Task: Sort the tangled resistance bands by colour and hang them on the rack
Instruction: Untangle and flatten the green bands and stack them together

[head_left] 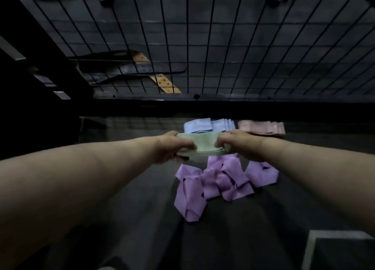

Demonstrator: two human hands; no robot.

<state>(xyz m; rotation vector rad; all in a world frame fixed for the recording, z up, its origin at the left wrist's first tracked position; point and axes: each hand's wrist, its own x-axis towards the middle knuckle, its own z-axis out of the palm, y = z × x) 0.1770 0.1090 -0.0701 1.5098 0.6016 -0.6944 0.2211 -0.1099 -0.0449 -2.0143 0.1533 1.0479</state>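
Green bands (204, 146): stack gripped at each end by left hand (172, 147) and right hand (238, 145), above the bench (142, 198). Sorting under way; purple bands (219, 180) tangled. Next: set green beside blue bands (209, 125).

Dim light falls on a dark surface (233, 229).

Looking forward and down from head height, wide-angle, close over the green bands (203, 147); taking in purple bands (215, 178) just nearer than those, and wire rack (223, 46) well beyond, up top.
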